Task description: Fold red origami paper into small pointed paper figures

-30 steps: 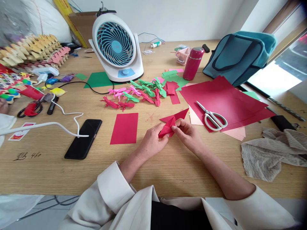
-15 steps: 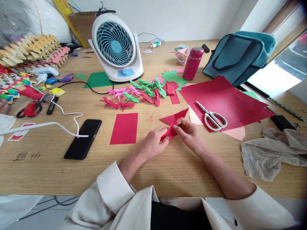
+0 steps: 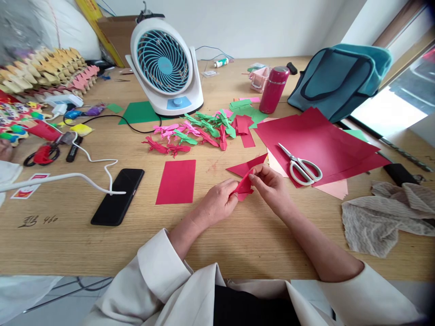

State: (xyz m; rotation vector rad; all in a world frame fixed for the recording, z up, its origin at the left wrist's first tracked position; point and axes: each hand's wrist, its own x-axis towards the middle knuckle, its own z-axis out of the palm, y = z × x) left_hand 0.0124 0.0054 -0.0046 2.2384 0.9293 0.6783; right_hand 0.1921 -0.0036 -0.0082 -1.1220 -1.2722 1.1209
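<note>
Between my two hands is a small folded piece of red paper (image 3: 244, 184), held just above the table. My left hand (image 3: 220, 199) pinches its left side between thumb and fingers. At its upper right edge, the thumb and fingertips of my right hand (image 3: 270, 185) grip the same piece. Just behind it lies another red paper with a pointed corner (image 3: 246, 165), partly covered by my right fingers. A flat red paper rectangle (image 3: 176, 182) rests to the left of my hands. Farther back is a pile of folded green, pink and red paper figures (image 3: 204, 127).
White-handled scissors (image 3: 304, 167) lie on large red sheets (image 3: 319, 136) at right. A phone (image 3: 118, 197) with a white cable is at left. Behind stand a fan (image 3: 165, 68), a red flask (image 3: 273, 90) and a teal bag (image 3: 340, 81). Another person's hand (image 3: 5, 149) shows at the left edge.
My right thumb and fingers have shifted slightly along the folded red paper, which has tilted a little so more of its lower flap shows. Everything else stays put.
</note>
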